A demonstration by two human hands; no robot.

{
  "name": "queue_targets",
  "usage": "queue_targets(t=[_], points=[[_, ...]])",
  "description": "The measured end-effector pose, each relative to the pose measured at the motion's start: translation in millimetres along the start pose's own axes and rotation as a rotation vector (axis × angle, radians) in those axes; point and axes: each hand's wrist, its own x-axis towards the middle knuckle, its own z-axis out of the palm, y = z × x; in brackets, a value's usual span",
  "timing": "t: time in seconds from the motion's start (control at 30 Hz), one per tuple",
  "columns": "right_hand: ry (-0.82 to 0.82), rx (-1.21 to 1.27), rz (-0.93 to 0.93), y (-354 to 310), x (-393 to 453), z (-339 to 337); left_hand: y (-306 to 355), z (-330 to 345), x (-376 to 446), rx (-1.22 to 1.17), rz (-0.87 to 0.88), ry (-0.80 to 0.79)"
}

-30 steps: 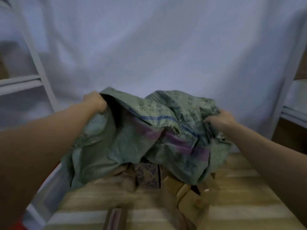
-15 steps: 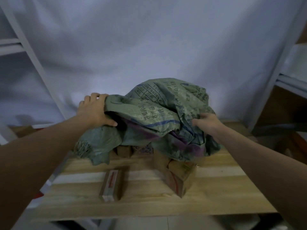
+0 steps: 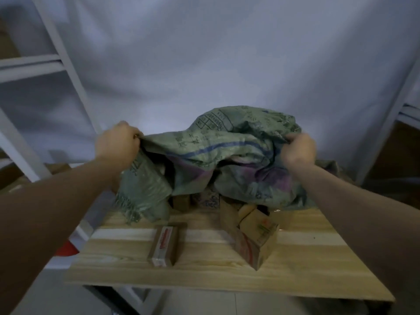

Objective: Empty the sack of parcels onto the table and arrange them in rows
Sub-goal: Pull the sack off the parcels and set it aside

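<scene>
1. Sack: a crumpled green woven plastic sack with printed text and a blue stripe (image 3: 218,160) is held above the far half of the light wooden plank table (image 3: 204,276), its long axis running left to right, its frayed open edge hanging down at the left.
2. Left hand (image 3: 118,146): fingers curled tight, gripping the sack's upper left edge.
3. Right hand (image 3: 300,148): fingers curled, bunching the sack's fabric at its upper right.
4. Parcels: a long brown cardboard box with a red-and-white label (image 3: 164,245) lies flat at the table's middle, long axis pointing away from the person. Right of it, well apart, a tilted heap of brown cardboard boxes (image 3: 252,233) runs back under the sack.
5. More small boxes sit under the sack; their number is probably three or four, but shadow hides them.
6. A white cloth backdrop (image 3: 216,64) hangs behind the table.
</scene>
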Motion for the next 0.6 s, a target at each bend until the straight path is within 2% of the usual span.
queue_targets(t=[0.07,0.1,0.23,0.37,0.43,0.47,0.53,0.6], points=[[0.095,0.056,-0.05,-20,6,-9,0,-17,19,-0.312,-0.318,0.011],[0.143,0.081,-0.083,-29,9,-13,3,-26,28,-0.422,-0.407,0.06],[0.291,0.12,-0.212,-54,10,-25,20,-62,45,-0.448,-0.436,0.247],[0.435,0.144,-0.299,-49,-12,-26,15,-67,30,-0.264,-0.502,0.306],[0.368,0.064,-0.38,-31,-26,-20,1,-52,8,-0.125,-0.518,0.155],[0.258,-0.043,-0.394,-19,-33,-16,-7,-42,-5,-0.071,-0.508,0.006],[-0.064,-0.317,-0.324,8,-45,-5,-20,-20,-33,-0.001,-0.498,-0.346],[-0.301,-0.453,-0.179,35,-57,3,-22,-6,-64,0.018,-0.517,-0.552]])
